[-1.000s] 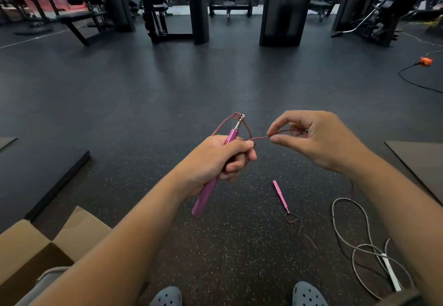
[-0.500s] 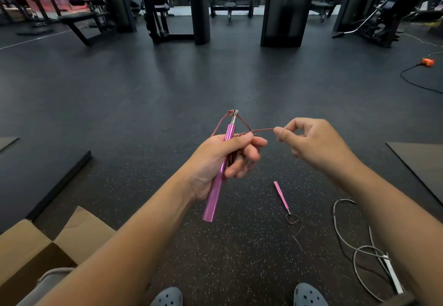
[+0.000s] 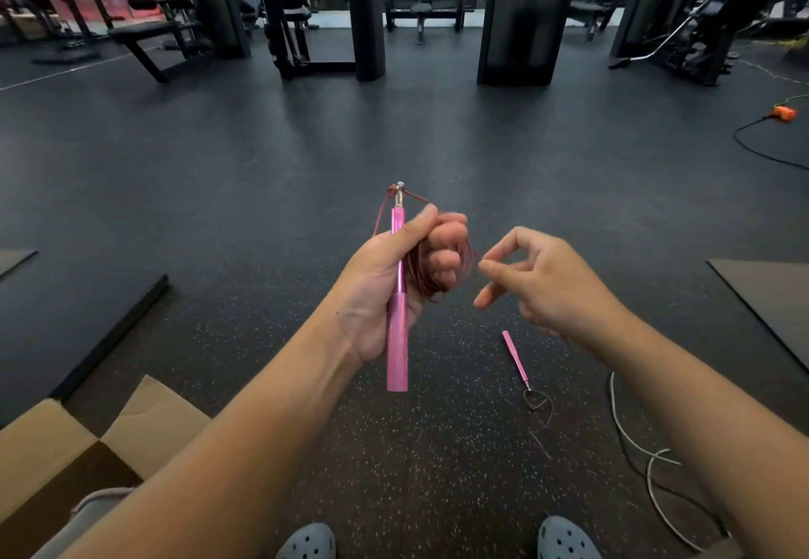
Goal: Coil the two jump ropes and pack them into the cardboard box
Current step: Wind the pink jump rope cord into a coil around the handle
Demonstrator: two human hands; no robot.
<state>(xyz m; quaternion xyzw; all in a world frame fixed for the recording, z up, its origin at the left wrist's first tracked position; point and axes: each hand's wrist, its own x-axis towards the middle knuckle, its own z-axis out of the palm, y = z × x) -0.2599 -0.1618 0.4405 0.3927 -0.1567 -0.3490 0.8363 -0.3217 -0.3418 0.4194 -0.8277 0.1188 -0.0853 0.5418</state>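
Note:
My left hand (image 3: 394, 278) grips a pink jump-rope handle (image 3: 397, 339) upright, with several loops of its thin dark red cord (image 3: 442, 269) wound around the fingers. My right hand (image 3: 538, 282) is just to the right, thumb and forefinger pinching the cord close to the coil. The rope's second pink handle (image 3: 515, 357) lies on the floor below my right hand, a short piece of cord trailing from it. A grey-white jump rope (image 3: 643, 453) lies in loose loops on the floor at lower right. The open cardboard box (image 3: 48, 453) sits at lower left.
Dark speckled rubber floor (image 3: 394, 142) stretches ahead. Black mats lie at left (image 3: 65, 296) and right (image 3: 770, 296). Gym machines and benches line the back. A black cable with an orange plug (image 3: 781, 113) lies at far right. My grey clogs (image 3: 564, 536) are at the bottom edge.
The left hand turned the handle more upright and more cord is now wrapped round its fingers. The right hand came in closer to the coil and lower.

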